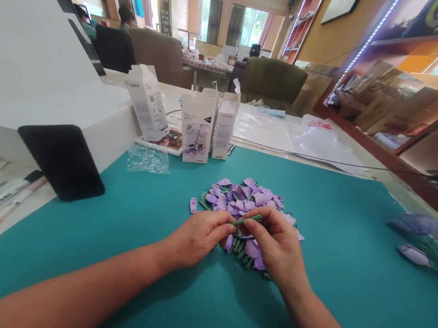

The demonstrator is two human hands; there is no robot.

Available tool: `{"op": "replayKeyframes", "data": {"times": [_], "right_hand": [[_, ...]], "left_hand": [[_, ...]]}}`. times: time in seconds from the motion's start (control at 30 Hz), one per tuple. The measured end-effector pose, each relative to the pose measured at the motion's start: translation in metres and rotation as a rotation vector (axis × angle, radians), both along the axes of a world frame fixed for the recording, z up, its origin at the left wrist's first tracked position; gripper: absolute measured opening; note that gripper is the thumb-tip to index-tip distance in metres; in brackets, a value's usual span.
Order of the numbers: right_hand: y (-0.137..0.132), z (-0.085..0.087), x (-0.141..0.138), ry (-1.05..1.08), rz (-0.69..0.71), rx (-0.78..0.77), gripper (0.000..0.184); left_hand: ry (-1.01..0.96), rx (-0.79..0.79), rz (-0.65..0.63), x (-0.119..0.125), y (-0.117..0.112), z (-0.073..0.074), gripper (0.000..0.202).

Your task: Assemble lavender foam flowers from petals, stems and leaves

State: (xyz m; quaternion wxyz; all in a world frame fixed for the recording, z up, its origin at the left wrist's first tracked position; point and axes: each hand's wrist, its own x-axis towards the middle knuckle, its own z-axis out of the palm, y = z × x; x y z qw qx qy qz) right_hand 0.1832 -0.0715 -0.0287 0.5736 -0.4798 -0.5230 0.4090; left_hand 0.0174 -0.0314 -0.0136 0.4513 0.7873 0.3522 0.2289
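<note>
Both my left hand [202,233] and my right hand [276,239] pinch a thin green stem piece [249,220] between thumb and fingers, just above the near side of a heap. That heap consists of purple petal pieces [261,196] mixed with short green stem pieces [242,250], lying loose on a teal mat [196,304]. A single lilac piece [193,205] lies apart at the left of the heap. My fingers hide part of the pile and the stem's left end.
Opened white boxes [195,127] stand behind the heap, with a crumpled clear bag [148,160] near them. A black tablet-like panel [62,161] leans at left beside pens [0,201]. Purple artificial flowers [413,253] lie at right. Plastic sheets [322,141] cover the back.
</note>
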Motion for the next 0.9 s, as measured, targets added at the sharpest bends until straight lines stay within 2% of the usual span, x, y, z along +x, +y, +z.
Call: {"op": "replayKeyframes", "data": {"times": [0.2,0.37,0.6,0.73,0.9], "right_hand": [[0.001,0.001,0.003,-0.041,0.045,-0.021,0.012],[0.0,0.004,0.011,-0.321,0.064,-0.062,0.018],[0.002,0.003,0.013,-0.666,0.023,-0.01,0.033],[0.005,-0.004,0.009,-0.693,-0.001,-0.031,0.036],[0.008,-0.015,0.005,-0.705,-0.024,-0.031,0.035]], "left_hand": [[0.003,-0.002,-0.013,0.0,0.001,0.0,0.027],[0.058,0.024,-0.065,0.0,0.004,0.001,0.026],[0.263,0.214,-0.032,0.0,0.005,-0.002,0.03],[0.327,0.284,-0.018,0.0,0.006,-0.005,0.03],[0.314,0.298,0.01,0.0,0.005,-0.006,0.028]]}}
